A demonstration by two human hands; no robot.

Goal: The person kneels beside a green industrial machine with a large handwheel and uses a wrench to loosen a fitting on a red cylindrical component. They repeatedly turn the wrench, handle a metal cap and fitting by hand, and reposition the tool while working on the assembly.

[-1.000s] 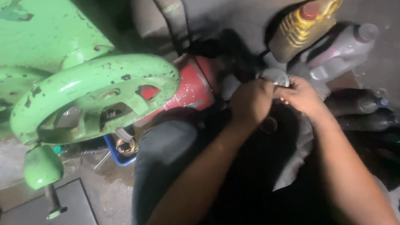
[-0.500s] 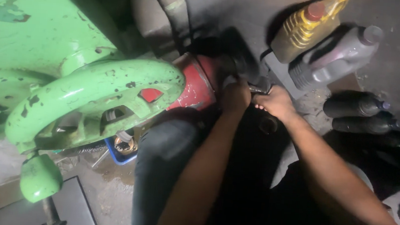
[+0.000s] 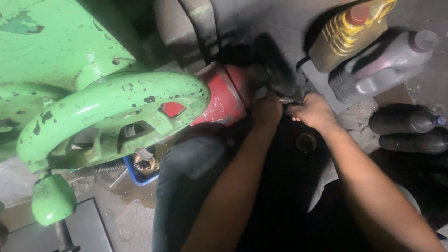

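Note:
My left hand (image 3: pixel 267 110) is curled against the end of a red cylinder (image 3: pixel 221 96), just under a black round part (image 3: pixel 274 68). Its fingers are hidden in shadow. My right hand (image 3: pixel 313 110) is beside it, fingers pinched on a small metal part (image 3: pixel 290 100) that sits between the two hands. Both forearms reach up from the bottom of the view over a dark lap.
A large green machine with a chipped green handwheel (image 3: pixel 113 117) fills the left. A yellow jug (image 3: pixel 348 34) and a grey jug (image 3: pixel 383 66) lie at the upper right, dark bottles (image 3: pixel 408 122) below them. A blue tray (image 3: pixel 141 167) sits on the floor.
Both hands have moved together from near the jugs to the left, up against the black round part at the red cylinder's end.

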